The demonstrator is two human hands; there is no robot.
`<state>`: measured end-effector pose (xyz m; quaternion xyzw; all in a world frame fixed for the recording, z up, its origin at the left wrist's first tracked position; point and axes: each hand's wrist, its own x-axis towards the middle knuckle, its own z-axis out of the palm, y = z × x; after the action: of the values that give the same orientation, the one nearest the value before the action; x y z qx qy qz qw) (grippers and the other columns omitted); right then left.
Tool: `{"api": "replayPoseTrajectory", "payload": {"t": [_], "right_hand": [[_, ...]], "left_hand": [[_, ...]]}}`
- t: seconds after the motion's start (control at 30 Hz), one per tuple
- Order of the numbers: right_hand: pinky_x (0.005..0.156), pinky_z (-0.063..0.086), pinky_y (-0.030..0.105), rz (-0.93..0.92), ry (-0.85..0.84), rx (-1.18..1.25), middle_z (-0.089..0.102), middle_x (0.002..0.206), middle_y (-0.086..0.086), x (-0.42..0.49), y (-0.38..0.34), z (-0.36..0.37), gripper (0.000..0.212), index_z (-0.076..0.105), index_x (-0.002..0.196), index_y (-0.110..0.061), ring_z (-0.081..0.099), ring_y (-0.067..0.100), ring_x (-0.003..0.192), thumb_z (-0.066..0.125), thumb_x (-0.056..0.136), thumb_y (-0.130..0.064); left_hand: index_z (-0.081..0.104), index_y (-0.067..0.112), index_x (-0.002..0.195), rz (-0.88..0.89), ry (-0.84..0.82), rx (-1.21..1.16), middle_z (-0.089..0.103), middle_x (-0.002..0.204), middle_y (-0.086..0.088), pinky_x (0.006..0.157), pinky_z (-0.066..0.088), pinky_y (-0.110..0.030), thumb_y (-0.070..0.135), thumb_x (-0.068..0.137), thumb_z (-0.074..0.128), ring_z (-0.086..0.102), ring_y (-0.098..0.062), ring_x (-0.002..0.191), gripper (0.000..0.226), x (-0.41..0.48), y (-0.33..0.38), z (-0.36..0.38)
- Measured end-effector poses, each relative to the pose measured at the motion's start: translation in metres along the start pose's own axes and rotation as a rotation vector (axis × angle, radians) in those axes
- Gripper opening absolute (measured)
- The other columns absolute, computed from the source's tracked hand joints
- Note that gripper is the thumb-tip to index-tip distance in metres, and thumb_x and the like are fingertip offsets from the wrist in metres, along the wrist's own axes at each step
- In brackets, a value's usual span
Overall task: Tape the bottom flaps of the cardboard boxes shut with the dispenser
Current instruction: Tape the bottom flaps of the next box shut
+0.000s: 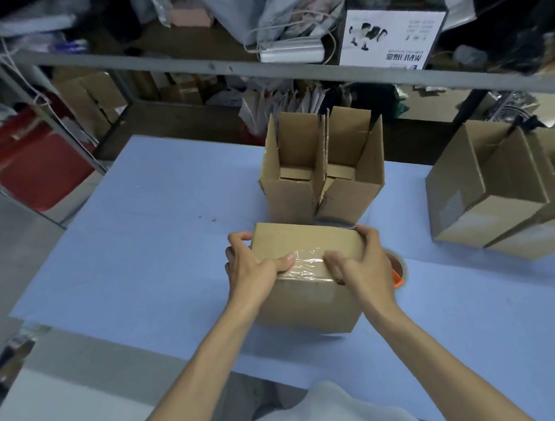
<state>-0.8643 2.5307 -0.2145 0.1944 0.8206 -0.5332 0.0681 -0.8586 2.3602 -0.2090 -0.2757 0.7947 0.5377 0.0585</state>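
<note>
At the centre of the frame a cardboard box (300,238) sits bottom-up on the blue table (137,239), with a strip of clear tape (306,264) folded over its near top edge. The left hand (252,268) and right hand (362,260) grip its two sides, fingers curled round the far corners and thumbs on the tape, probably to rub it down while steadying the box. The tape dispenser (397,272) lies just right of the box, mostly hidden behind the right hand and within easy reach. Two open boxes (320,173) stand close behind at upper centre, and more boxes (489,191) crowd the right edge. Bare blue surface to the left looks the easier side for sliding.
</note>
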Motion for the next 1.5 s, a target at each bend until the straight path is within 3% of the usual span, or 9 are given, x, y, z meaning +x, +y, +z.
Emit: {"api": "replayPoseTrajectory", "payload": {"t": [0.1,0.3,0.43,0.63,0.77,0.9,1.07,1.3,1.5], "right_hand": [[0.085,0.044,0.037,-0.067,0.09,-0.231,0.059,0.114,-0.011,-0.002,-0.006,0.003,0.083,0.037,0.12,-0.039,0.054,0.016,0.108,0.069,0.051,-0.074],[0.085,0.042,0.038,-0.047,0.107,-0.062,0.061,0.111,-0.007,0.001,-0.001,0.003,0.042,0.045,0.116,-0.038,0.054,0.022,0.111,0.061,0.078,-0.045],[0.085,0.044,0.037,-0.066,0.164,-0.237,0.062,0.113,-0.011,-0.002,-0.009,0.008,0.08,0.042,0.118,-0.038,0.056,0.018,0.108,0.067,0.052,-0.075],[0.097,0.039,0.035,-0.098,0.03,-0.046,0.05,0.123,-0.003,0.014,0.001,0.002,0.056,0.043,0.131,-0.031,0.05,0.023,0.117,0.067,0.081,-0.034],[0.097,0.033,0.024,-0.691,0.116,-0.305,0.04,0.132,0.003,0.012,-0.002,-0.005,0.061,0.05,0.136,-0.028,0.037,0.017,0.119,0.07,0.08,-0.044],[0.081,0.053,0.038,-1.052,-0.089,-0.486,0.068,0.109,-0.001,0.017,0.003,0.001,0.035,0.071,0.106,-0.014,0.062,0.024,0.102,0.076,0.077,-0.034],[0.077,0.054,0.027,-1.152,0.084,-0.513,0.074,0.101,-0.003,0.02,0.002,0.006,0.026,0.075,0.099,-0.012,0.07,0.022,0.092,0.067,0.082,-0.028],[0.069,0.06,0.033,-1.264,0.141,-0.537,0.075,0.098,0.006,0.031,0.008,0.003,0.026,0.077,0.093,-0.006,0.071,0.026,0.093,0.084,0.068,-0.006],[0.065,0.057,0.025,-1.139,0.096,-0.491,0.074,0.101,-0.002,0.042,-0.004,0.005,0.019,0.077,0.097,-0.015,0.07,0.017,0.097,0.076,0.079,-0.022]], "left_hand": [[0.031,0.03,0.111,0.006,0.049,0.036,0.038,0.119,0.003,0.094,0.041,-0.042,0.035,0.07,0.08,0.041,-0.025,0.116,0.064,-0.003,0.0,0.005],[0.031,0.024,0.11,-0.024,0.106,0.115,0.034,0.115,0.005,0.08,0.038,-0.035,0.044,0.069,0.076,0.037,-0.024,0.115,0.064,-0.002,0.0,0.007],[0.03,0.024,0.11,0.008,0.111,0.123,0.031,0.114,0.005,0.081,0.034,-0.033,0.052,0.065,0.078,0.032,-0.019,0.11,0.072,-0.001,-0.001,0.01],[0.03,0.024,0.108,-0.017,0.062,0.092,0.032,0.114,0.005,0.079,0.033,-0.034,0.047,0.071,0.077,0.031,-0.019,0.111,0.064,0.009,0.0,0.007],[0.033,0.02,0.112,-0.031,0.037,0.117,0.032,0.115,0.002,0.081,0.033,-0.033,0.048,0.07,0.078,0.03,-0.023,0.116,0.067,0.017,0.011,0.011],[0.05,0.024,0.121,0.472,0.198,0.214,0.041,0.12,0.006,0.09,0.035,-0.024,0.045,0.073,0.078,0.032,-0.016,0.112,0.06,0.012,0.009,0.007],[0.07,0.019,0.083,1.093,0.06,0.498,0.061,0.079,0.008,0.059,0.045,-0.028,0.044,0.085,0.065,0.055,-0.014,0.075,0.025,0.014,-0.008,0.001],[0.059,0.015,0.066,1.161,0.308,0.551,0.053,0.063,0.003,0.05,0.032,-0.028,0.028,0.093,0.056,0.047,-0.017,0.061,0.03,0.016,-0.005,0.013],[0.065,0.015,0.081,1.014,0.136,0.496,0.06,0.078,0.006,0.06,0.042,-0.029,0.033,0.09,0.062,0.054,-0.017,0.075,0.02,0.029,0.006,0.013]]}}
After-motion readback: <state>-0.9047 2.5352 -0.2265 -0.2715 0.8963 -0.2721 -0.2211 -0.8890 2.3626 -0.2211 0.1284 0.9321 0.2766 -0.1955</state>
